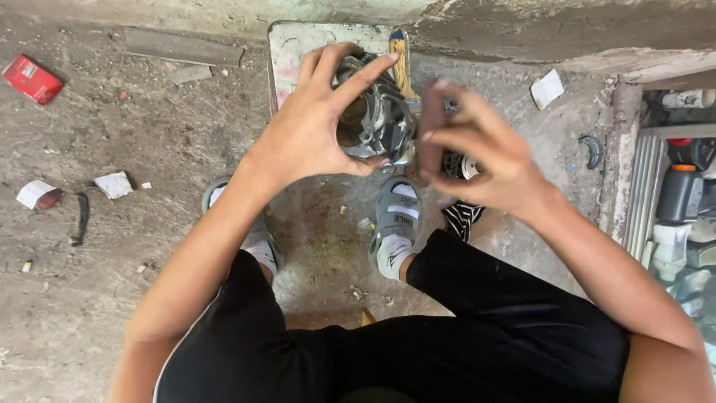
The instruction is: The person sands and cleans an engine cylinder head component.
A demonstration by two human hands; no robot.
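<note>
The left hand (313, 134) had its grip closed around a shiny metal part (377, 112) above the dirt floor (149, 149), while the blurred right hand (485, 153) pinched a dark tool (430, 127) just right of it.

Left side of frame: bare dirt floor (149, 149), only a red box (31, 78) and paper scraps (113, 184) scattered
Centre: metal part (377, 112) and both hands fill the space above the board (298, 45)
Right edge: tools (682, 186) crowd it
Top: wall (559, 30) closes it off
</note>
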